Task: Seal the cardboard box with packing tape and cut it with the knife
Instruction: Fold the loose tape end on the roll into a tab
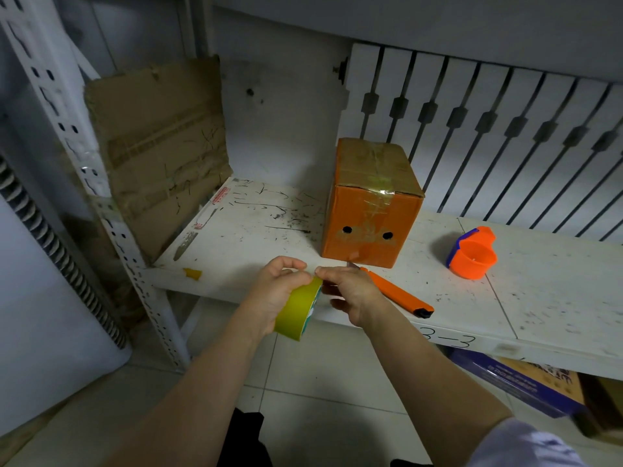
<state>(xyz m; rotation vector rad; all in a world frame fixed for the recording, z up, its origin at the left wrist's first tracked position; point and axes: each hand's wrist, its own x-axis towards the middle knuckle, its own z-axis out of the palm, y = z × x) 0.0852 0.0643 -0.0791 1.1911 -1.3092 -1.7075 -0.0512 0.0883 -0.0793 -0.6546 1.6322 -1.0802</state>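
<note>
Cardboard box point(371, 203), orange, taped on top, sits on scuffed white shelf point(539, 298); left hand point(276, 291) grips yellow tape roll point(296, 311), right hand point(350, 294) pinches its edge.

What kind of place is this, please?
Probably a storeroom or small packing area. A slotted metal rack holds a marked white shelf with a taped box and a knife on it, and more boxes sit below.

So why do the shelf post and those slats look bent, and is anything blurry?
Head view: the wide-angle lens bows the shelf post and slats; the hands, left and right, look slightly soft; the orange cup casts a soft shadow leftward.
</note>
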